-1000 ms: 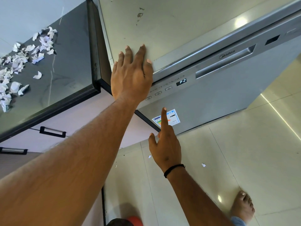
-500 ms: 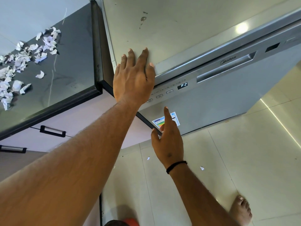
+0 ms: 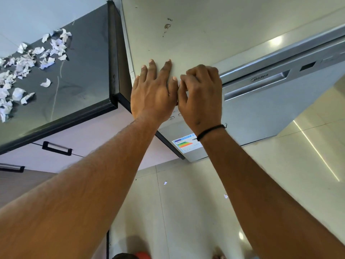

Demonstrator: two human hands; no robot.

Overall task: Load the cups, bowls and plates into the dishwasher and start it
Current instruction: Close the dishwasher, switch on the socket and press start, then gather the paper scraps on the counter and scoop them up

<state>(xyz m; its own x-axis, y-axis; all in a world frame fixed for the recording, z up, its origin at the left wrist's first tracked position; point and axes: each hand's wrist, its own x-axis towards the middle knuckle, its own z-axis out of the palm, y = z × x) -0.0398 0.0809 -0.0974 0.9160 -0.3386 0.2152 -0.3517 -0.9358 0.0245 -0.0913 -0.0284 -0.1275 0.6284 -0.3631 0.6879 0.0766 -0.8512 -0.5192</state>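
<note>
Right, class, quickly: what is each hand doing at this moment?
Left hand: open, fingers straight, flat on the dishwasher top.
Right hand: fingers curled over the dishwasher's front edge at the control strip; whether it holds or presses anything cannot be told.

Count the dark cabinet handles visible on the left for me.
2. One black handle sits on the pale cabinet front below the dark countertop; the second handle is lower, at the left edge, partly cut off. Others may lie out of frame.

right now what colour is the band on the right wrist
Black wristband, seen in the head view.
</note>
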